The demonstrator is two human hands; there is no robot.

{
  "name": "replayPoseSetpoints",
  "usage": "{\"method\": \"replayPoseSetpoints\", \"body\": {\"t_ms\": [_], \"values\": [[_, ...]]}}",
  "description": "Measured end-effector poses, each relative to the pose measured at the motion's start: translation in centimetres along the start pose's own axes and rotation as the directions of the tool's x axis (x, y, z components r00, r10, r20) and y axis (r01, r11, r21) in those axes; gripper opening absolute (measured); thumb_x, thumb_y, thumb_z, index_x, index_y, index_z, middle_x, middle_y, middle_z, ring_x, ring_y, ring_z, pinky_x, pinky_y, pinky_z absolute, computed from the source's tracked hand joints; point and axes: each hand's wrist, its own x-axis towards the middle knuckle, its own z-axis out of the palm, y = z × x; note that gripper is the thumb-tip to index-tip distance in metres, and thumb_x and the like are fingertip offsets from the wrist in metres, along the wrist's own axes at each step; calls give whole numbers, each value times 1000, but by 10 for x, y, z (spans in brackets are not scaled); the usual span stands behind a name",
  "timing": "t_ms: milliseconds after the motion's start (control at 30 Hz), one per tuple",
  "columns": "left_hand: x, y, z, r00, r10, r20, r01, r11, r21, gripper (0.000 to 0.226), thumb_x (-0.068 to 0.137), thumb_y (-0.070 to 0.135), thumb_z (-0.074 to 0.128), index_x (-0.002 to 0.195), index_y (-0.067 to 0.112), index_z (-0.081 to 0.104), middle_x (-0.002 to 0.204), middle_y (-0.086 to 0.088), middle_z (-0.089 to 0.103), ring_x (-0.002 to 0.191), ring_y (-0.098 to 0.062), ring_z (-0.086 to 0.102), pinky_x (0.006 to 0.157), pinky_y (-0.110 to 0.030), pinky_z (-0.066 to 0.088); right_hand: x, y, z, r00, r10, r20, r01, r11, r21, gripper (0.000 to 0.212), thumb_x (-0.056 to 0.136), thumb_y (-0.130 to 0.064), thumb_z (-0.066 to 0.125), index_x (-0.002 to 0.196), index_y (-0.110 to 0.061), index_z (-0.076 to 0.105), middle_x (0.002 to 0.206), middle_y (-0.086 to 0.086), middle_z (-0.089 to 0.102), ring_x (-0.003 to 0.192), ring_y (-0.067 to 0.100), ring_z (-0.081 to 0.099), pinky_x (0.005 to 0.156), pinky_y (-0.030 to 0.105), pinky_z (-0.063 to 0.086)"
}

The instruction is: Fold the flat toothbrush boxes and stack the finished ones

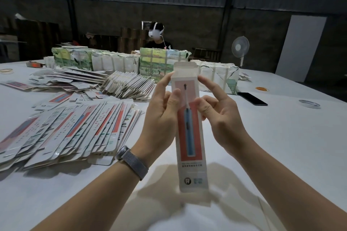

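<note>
A tall toothbrush box [190,133] stands upright in the air above the near part of the white table [281,137], held between both hands, its printed front facing the camera and its top flap [185,66] standing open above the fingers. The left hand [161,116] grips the box from its left side: the thumb lies across the front face, bent at the joint, while the fingers curl round the back edge, with the forefinger tip reaching up near the box's upper left corner. A grey mesh watch band [132,161] sits on that wrist. The right hand [219,112] pinches the right side of the box; its thumb presses on the front panel, its forefinger stretches up to touch the upper right edge, and the other fingers are loosely curled beside the box without clearly gripping it.

To the left, a fanned spread of flat boxes [62,129] lies on the table. Farther back is a second leaning pile of flat boxes [127,85], with loose ones scattered to its left. On the right, well apart from the hands, lie a dark phone [252,99] and a tape roll [309,103]. At the far edge stand wrapped bundles [120,61], and behind them sits another person [157,39] wearing a white headset. A standing fan [240,47] is at the far right.
</note>
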Motion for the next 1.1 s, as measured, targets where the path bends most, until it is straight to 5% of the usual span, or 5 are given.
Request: {"method": "replayPoseSetpoints", "body": {"t_ms": [100, 333, 567, 800, 1100], "values": [[0, -1, -1, 1000, 27, 16, -28, 998, 62, 38, 102, 36, 45, 138, 27, 46, 99, -30, 64, 84, -38, 70, 71, -51, 62, 2, -2, -5, 1000, 3, 30, -3, 1000, -18, 40, 95, -30, 50, 130, -48, 45, 101, -5, 74, 97, 14, 72, 78, 21, 57], [-1, -3, -2, 999, 44, 26, -48, 988, 150, 40, 102, 34, 44, 141, 23, 44, 99, -18, 69, 84, -24, 72, 71, -45, 63, 5, -6, -8, 999, -44, -11, 43, 993, -112, 38, 92, -28, 51, 124, -49, 52, 106, 3, 67, 98, 21, 66, 85, 40, 59], [-4, -3, 1, 996, 74, 47, -81, 979, 185, 36, 102, 33, 45, 138, 32, 45, 99, -13, 69, 88, -24, 72, 73, -48, 63, 6, -12, -6, 996, -70, -56, 70, 998, -1, 24, 95, -23, 48, 115, -35, 57, 90, 6, 67, 83, 19, 70, 64, 24, 56], [-5, -3, 5, 994, 86, 65, -97, 980, 175, 37, 102, 35, 46, 139, 33, 46, 96, -13, 69, 88, -25, 73, 72, -50, 62, 5, -20, -5, 978, -117, -173, 114, 993, -27, 11, 93, -22, 53, 95, -32, 58, 92, -2, 69, 91, 26, 67, 74, 37, 58], [-6, 2, 9, 996, 54, 75, -61, 993, 97, 46, 100, 33, 45, 145, 25, 42, 106, -20, 67, 95, -24, 72, 78, -44, 63, 7, -28, -4, 972, -134, -193, 144, 989, 39, 9, 92, -15, 53, 96, -22, 58, 96, -1, 72, 90, 23, 69, 71, 30, 58]]}}
